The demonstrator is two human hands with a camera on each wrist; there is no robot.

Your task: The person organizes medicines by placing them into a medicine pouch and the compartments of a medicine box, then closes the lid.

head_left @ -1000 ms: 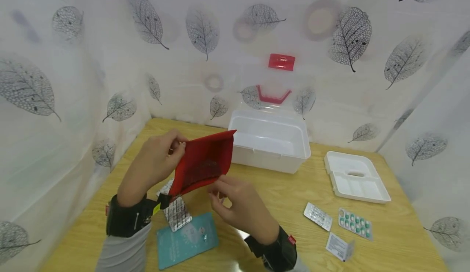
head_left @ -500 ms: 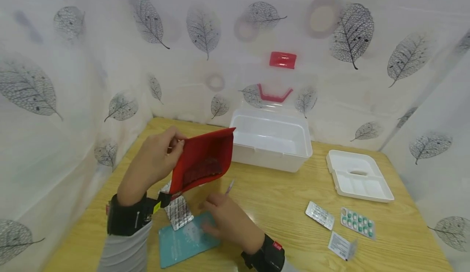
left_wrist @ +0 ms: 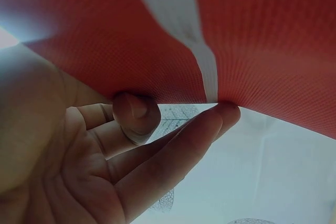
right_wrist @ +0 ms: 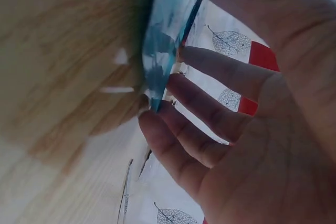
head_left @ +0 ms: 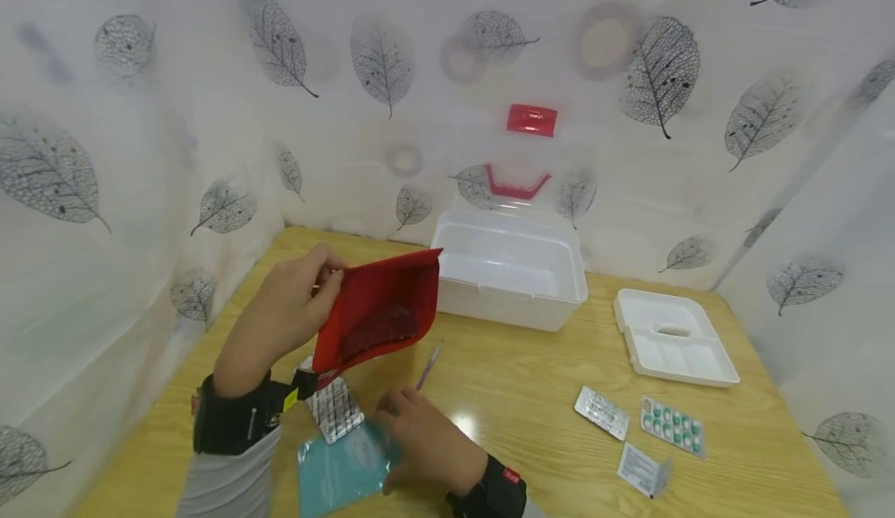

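In the head view my left hand [head_left: 287, 312] pinches the upper left edge of a red fabric pouch [head_left: 374, 308], held tilted above the table with its mouth spread. Something dark and see-through lies inside the pouch. Close up in the left wrist view, thumb and fingers meet at the edge of the red cloth [left_wrist: 273, 51]. My right hand [head_left: 426, 440] grips the right edge of a flat teal packet [head_left: 336, 471]; the right wrist view has this packet [right_wrist: 163, 40] tilted up along the fingertips. Silver blister packs [head_left: 336, 409] lie partly behind the pouch and packet.
A slim pale stick [head_left: 429, 366] lies on the wooden table. An open white box [head_left: 499, 304] stands at the back, a white divided tray [head_left: 674, 339] to its right. Nearer are a silver blister pack [head_left: 601, 413], a green-and-white capsule pack [head_left: 673, 426] and a folded leaflet [head_left: 639, 470].
My right hand has left the pouch's lower edge and come down leftward to the teal packet. The slim stick now shows on the table. My left hand keeps the pouch nearly still.
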